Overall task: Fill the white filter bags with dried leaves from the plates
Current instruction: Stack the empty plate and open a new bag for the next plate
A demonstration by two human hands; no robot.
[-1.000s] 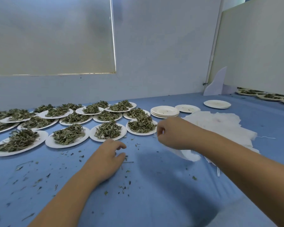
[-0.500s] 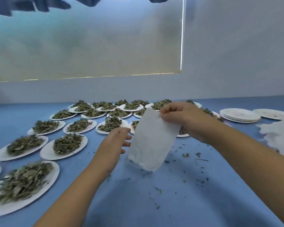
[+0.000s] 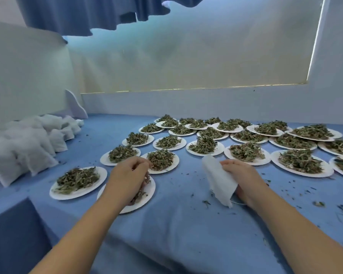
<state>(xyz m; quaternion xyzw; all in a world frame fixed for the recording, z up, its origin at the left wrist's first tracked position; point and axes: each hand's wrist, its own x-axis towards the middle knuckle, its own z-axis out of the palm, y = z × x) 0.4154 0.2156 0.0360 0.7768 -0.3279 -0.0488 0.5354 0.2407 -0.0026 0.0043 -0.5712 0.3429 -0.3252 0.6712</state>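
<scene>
Left hand (image 3: pixel 130 176), palm down with fingers curled, closes on a clump of dried leaves (image 3: pixel 146 179) over the nearest plate (image 3: pixel 145 202). The grip looks like a gathering pinch, meant to lift one portion without scattering it. How much it actually holds is hidden beneath the palm.

Right hand (image 3: pixel 244 179), to the right and apart from the left, grasps a white filter bag (image 3: pixel 219 182) between thumb and fingers. The bag hangs limp and slightly folded, its lower corner near or on the table (image 3: pixel 176 224); which of the two cannot be told. It appears unfilled. It seems to be kept close to the working plate so that the leaves have only a short way to travel. Whether its mouth is open cannot be seen from here.

Beyond the hands, many more plates (image 3: pixel 81 192) heaped with leaves stand in rows across the middle and far right of the blue-covered table, all within reach. This suggests that much filling remains to be done.

At the far left, against the wall and well apart from the plates, lies a heap of stuffed bags (image 3: pixel 24 147). They were probably set there to keep finished work clear of loose leaf.

Leaf crumbs (image 3: pixel 206 202) speckle the cloth around and to the right of the held bag, evidence that some leaf spills during transfer.
</scene>
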